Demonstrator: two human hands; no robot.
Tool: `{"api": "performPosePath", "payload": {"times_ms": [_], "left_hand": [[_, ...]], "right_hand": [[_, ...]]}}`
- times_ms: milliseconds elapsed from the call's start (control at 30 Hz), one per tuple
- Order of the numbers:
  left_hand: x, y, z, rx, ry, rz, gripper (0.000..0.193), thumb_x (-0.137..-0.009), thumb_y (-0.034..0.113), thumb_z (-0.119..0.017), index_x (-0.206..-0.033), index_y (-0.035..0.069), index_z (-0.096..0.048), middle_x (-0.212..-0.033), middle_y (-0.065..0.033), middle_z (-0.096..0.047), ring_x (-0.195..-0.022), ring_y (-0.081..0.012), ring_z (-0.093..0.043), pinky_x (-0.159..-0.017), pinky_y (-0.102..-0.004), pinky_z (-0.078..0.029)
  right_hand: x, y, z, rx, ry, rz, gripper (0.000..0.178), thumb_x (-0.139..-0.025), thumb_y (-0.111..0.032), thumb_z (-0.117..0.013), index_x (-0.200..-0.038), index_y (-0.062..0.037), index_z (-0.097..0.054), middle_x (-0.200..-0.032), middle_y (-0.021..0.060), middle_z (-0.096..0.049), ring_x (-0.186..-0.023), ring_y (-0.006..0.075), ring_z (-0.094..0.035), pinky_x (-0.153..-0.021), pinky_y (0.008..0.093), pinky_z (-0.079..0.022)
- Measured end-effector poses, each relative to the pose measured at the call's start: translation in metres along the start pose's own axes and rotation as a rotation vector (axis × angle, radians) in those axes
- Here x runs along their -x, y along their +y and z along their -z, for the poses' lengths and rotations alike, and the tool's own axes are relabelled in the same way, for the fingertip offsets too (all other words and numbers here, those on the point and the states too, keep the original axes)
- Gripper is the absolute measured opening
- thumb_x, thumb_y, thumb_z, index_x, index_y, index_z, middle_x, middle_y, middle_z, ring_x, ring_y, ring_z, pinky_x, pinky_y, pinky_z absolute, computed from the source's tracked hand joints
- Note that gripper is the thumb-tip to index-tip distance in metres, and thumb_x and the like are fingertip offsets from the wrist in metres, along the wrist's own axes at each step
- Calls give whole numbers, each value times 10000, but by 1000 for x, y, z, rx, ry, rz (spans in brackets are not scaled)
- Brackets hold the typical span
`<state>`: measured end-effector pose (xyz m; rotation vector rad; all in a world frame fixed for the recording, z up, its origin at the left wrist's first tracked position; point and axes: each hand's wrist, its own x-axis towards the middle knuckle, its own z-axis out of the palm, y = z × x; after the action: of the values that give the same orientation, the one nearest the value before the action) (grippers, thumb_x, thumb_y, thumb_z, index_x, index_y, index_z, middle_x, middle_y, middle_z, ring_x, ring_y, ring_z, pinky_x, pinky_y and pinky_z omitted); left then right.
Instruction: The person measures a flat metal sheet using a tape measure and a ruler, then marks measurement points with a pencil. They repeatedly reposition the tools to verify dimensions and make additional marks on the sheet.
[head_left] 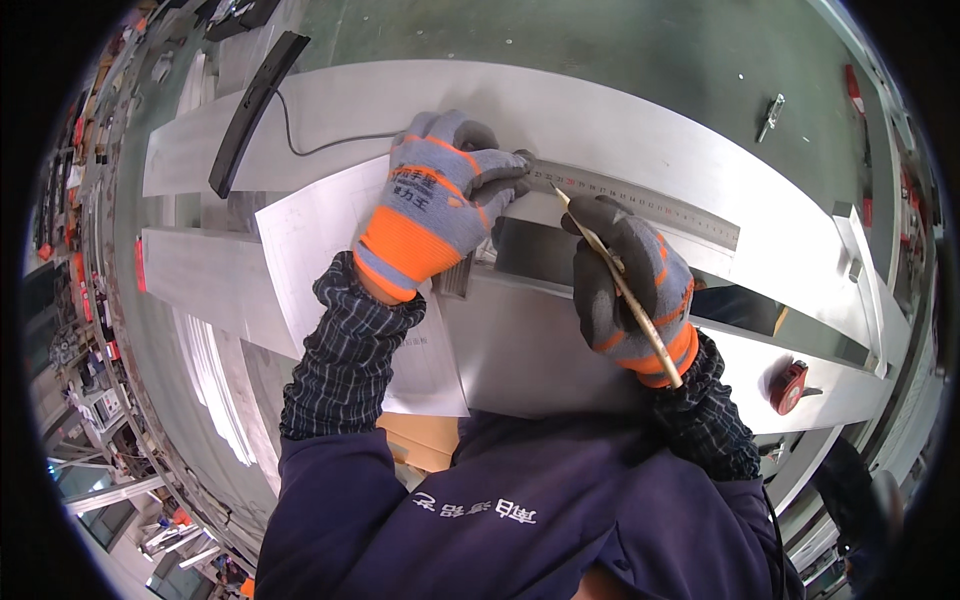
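My left hand, in a grey and orange work glove, pinches the left end of a steel ruler between thumb and fingers. The ruler lies slantwise along a long pale metal panel, its other end reaching to the right. My right hand, gloved alike, has its fingers wrapped round a long pale pencil-like marking stick. Its pointed tip is at the ruler's lower edge, near the left hand. Under my left wrist are white paper sheets with faint printed lines.
A black curved bar with a thin cable lies across the panel's left part. A red tape measure rests on the nearer panel at right. Beyond the panels, a small silver tool lies on the green surface. Cluttered shelving runs down the far left.
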<state>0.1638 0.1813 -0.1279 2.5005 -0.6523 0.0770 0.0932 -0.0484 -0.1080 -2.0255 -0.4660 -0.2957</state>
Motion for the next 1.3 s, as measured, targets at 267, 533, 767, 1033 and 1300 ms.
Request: {"api": "performPosePath", "payload": {"times_ms": [267, 533, 767, 1033, 1300], "left_hand": [[1, -1, 0, -15, 3, -17, 283, -809, 185, -880, -1089, 165, -843, -1147, -101, -655, -1124, -330, -567, -977, -448, -497], [2, -2, -1, -22, 20, -17, 288, -803, 185, -883, -1088, 165, -844, -1142, -94, -655, -1129, -328, -566, -983, -452, -495], [1, -2, -1, -10, 13, -12, 272, -810, 189, -884, -1078, 164, -845, -1141, -83, -662, -1130, -318, -566, -990, -444, -489], [2, -2, -1, -36, 3, -14, 274, -805, 202, -890, -1074, 170, -847, -1136, -75, -664, -1127, -314, -573, -989, -441, -490], [2, -4, -2, -33, 22, -27, 280, -799, 206, -901, -1072, 172, -847, -1133, -77, -665, -1125, -315, -575, -977, -439, -492]], "right_hand": [[4, 17, -10, 29, -55, 97, 382, -769, 112, -689, -1130, -12, -700, -957, 153, -722, -851, 339, -739, -798, 385, -597], [7, 23, -13, 65, -43, 121, 399, -778, 87, -690, -1162, -21, -689, -929, 128, -718, -870, 346, -737, -938, 447, -593], [6, 19, -11, 72, -104, 87, 366, -803, 59, -678, -1160, -24, -687, -927, 115, -717, -883, 331, -741, -1063, 495, -564], [7, 23, -13, 98, -92, 115, 357, -811, 46, -688, -1160, -27, -689, -939, 118, -724, -901, 331, -746, -1072, 499, -559], [2, 17, -11, 87, -125, 86, 355, -817, 24, -710, -1168, -25, -688, -1000, 140, -739, -957, 353, -744, -1063, 474, -559]]}}
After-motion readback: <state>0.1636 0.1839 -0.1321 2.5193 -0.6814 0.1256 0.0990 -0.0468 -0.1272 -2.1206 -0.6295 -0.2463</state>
